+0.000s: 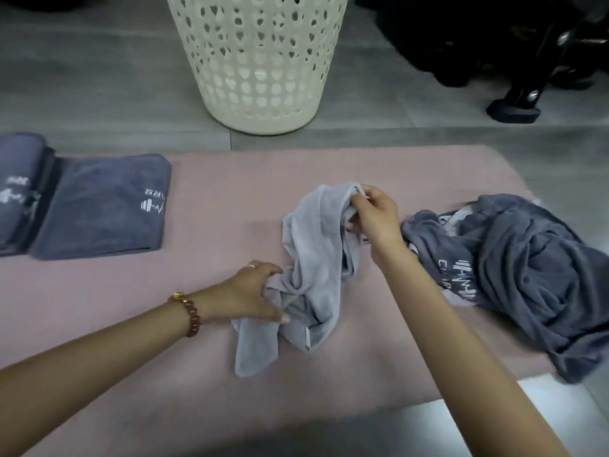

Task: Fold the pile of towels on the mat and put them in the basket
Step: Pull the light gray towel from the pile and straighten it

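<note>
A crumpled light grey towel (313,258) lies in the middle of the pink mat (230,199). My left hand (257,291) grips its near left part, thumb and fingers curled round the cloth. My right hand (372,216) pinches the towel's far upper edge. To the right sits a heap of unfolded dark grey towels (527,275) with a white logo. Two folded dark grey towels (105,206) lie side by side at the mat's left end. The white perforated basket (260,61) stands on the floor beyond the mat.
Grey floor tiles (99,94) surround the mat. Black equipment with a metal stand (514,103) sits at the far right behind the mat. A pale surface (543,400) shows at the mat's near right corner.
</note>
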A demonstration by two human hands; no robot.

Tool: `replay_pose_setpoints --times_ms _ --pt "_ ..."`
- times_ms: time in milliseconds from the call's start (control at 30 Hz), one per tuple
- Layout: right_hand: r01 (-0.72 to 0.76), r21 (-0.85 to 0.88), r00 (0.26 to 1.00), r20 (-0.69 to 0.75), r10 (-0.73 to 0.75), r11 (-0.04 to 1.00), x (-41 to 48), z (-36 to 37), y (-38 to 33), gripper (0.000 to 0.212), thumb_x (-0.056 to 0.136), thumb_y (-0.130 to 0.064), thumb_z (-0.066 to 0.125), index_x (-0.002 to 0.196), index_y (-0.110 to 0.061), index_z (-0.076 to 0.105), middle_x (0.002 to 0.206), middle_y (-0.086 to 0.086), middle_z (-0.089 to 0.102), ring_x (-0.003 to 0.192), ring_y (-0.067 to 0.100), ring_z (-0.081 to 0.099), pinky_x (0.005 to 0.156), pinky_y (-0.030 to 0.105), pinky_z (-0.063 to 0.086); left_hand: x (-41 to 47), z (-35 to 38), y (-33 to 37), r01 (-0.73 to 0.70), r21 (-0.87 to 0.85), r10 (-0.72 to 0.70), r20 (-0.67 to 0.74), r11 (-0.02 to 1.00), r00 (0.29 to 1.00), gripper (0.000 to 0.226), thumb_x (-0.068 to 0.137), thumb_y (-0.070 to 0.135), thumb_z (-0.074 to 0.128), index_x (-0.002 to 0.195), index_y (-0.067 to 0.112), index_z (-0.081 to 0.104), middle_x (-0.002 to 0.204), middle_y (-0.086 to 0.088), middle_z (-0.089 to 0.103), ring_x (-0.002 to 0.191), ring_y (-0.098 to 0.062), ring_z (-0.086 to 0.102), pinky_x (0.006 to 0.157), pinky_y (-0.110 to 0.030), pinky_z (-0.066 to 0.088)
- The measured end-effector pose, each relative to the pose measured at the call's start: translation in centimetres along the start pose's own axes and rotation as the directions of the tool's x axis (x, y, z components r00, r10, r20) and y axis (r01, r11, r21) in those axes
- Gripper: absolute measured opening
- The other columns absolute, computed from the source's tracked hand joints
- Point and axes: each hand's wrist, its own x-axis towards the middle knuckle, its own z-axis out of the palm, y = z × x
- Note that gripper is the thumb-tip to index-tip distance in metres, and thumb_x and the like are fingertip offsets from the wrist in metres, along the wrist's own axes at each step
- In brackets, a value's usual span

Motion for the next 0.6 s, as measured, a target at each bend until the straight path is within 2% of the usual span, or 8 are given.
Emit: replay_pose_setpoints --times_ms 67,133,200,267,333,467,533,600 --pt "0.015 0.055 0.997 0.072 -0.019 0.998 0.2 1.5 0.2 0.026 0.096 -0.008 0.048 0.121 -0.003 0.055 0.088 0.006 0.059 0.075 0.014 0.057 0.061 0.015 0.052 0.2 1.9 -1.5 0.024 0.163 -0.015 -0.059 0.986 0.998 0.062 0.064 0.034 0.075 0.118 0.021 0.048 0.117 0.002 0.042 0.109 -0.015 0.050 0.092 -0.031 0.045" --pt "0.091 -0.062 0.970 0.231 -0.075 0.994 0.1 2.6 0.3 0.040 0.097 -0.013 0.047 0.137 -0.011 0.043 0.114 0.002 0.053 0.100 0.012 0.052 0.076 0.012 0.045 -0.1 1.7 -2.2 0.033 0.144 -0.004 -0.195 0.989 0.981 0.031 0.078 0.020 0.066 0.105 0.013 0.050 0.104 -0.003 0.051 0.095 -0.020 0.056 0.079 -0.030 0.046" --pt "0.173 -0.199 0.922 0.377 -0.088 0.965 -1.1 3.0 0.5 0.053 0.095 -0.021 0.052 0.144 -0.018 0.031 0.127 -0.003 0.043 0.114 0.008 0.044 0.089 0.015 0.041 -0.9 -0.1 -1.0 0.063 -0.284 -0.140 -0.259 0.957 0.956 0.021 0.079 0.029 0.060 0.090 0.014 0.051 0.084 -0.002 0.056 0.074 -0.014 0.056 0.058 -0.021 0.044" --pt "0.345 -0.223 0.870 0.441 -0.221 0.912 -3.1 3.2 1.3 0.055 0.089 -0.029 0.062 0.138 -0.019 0.041 0.130 -0.002 0.043 0.121 0.010 0.043 0.102 0.023 0.036 -1.6 -2.0 0.3 0.031 -0.739 -0.316 -0.249 0.673 0.916 0.021 0.081 0.029 0.053 0.096 0.015 0.057 0.087 -0.005 0.062 0.070 -0.014 0.057 0.052 -0.019 0.045" --pt "0.475 -0.200 0.787 0.532 -0.312 0.857 -5.2 3.2 2.5 0.052 0.079 -0.043 0.069 0.123 -0.021 0.053 0.122 -0.006 0.047 0.117 0.006 0.047 0.101 0.019 0.037 -2.9 -3.6 0.9 -0.048 -0.875 -0.388 -0.262 0.482 0.884 0.020 0.094 0.020 0.044 0.106 0.015 0.059 0.087 -0.002 0.067 0.069 -0.013 0.063 0.053 -0.020 0.050" --pt "0.472 -0.325 0.599 0.801 -0.027 0.820 -7.8 3.5 5.5 0.074 0.068 -0.043 0.080 0.130 -0.031 0.043 0.122 -0.010 0.052 0.113 0.005 0.048 0.098 0.027 0.041 -5.5 -5.5 0.5 -0.176 -0.873 -0.382 -0.370 0.456 0.847 0.022 0.097 0.011 0.040 0.106 0.021 0.058 0.085 0.006 0.069 0.068 -0.005 0.066 0.053 -0.018 0.052" --pt "0.639 -0.445 0.565 0.825 0.011 0.627 -7.6 3.6 7.1 0.069 0.076 -0.036 0.073 0.136 -0.033 0.038 0.113 -0.007 0.059 0.110 0.011 0.051 0.102 0.034 0.033 -6.7 -5.7 0.0 -0.202 -0.878 -0.402 -0.390 0.434 0.829 0.023 0.099 0.012 0.039 0.109 0.020 0.057 0.089 0.005 0.068 0.070 -0.005 0.066 0.057 -0.019 0.054" --pt "0.696 -0.543 0.591 0.805 0.055 0.470 -6.9 3.5 8.5 0.060 0.084 -0.035 0.064 0.138 -0.032 0.038 0.109 -0.005 0.060 0.111 0.015 0.050 0.108 0.040 0.024 -7.9 -5.6 -0.6 -0.205 -0.904 -0.452 -0.371 0.375 0.811 0.022 0.100 0.018 0.038 0.105 0.021 0.059 0.090 0.004 0.067 0.069 -0.004 0.066 0.057 -0.020 0.054"
